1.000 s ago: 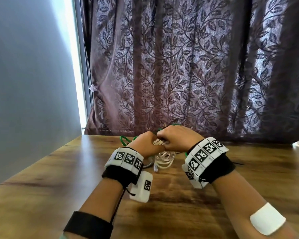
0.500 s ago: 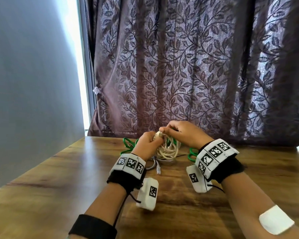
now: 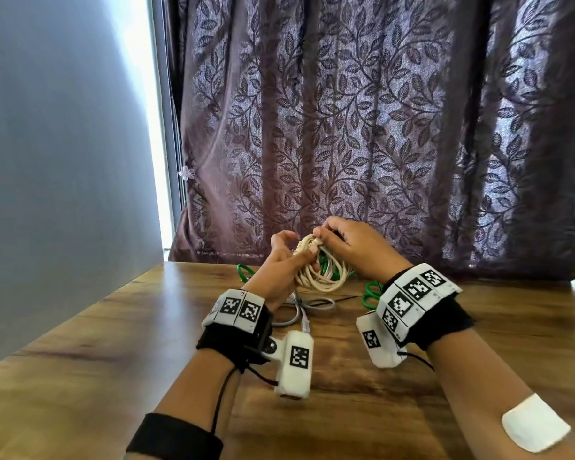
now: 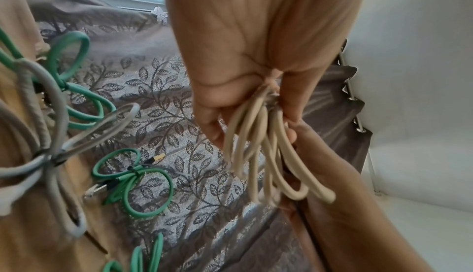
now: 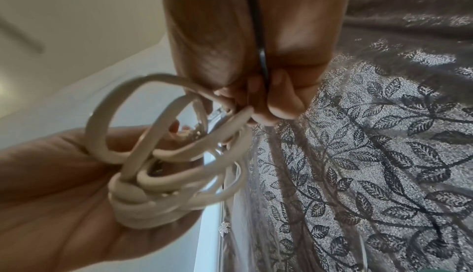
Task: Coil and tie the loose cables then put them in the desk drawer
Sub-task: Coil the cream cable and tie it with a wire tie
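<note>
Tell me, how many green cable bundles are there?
3 green bundles on the desk: one far left, one behind the beige coil, one near the right hand. More may be hidden.

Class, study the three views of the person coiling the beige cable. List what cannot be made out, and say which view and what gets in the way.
- Desk drawer: in no view; the head view shows only the desk top.
- Beige cable end: right hand fingers cover it in the head view; blurred in the right wrist view.
- Whether the coil is tied off: left hand hides it.
- Green cables: mostly behind the hands in the head view.
</note>
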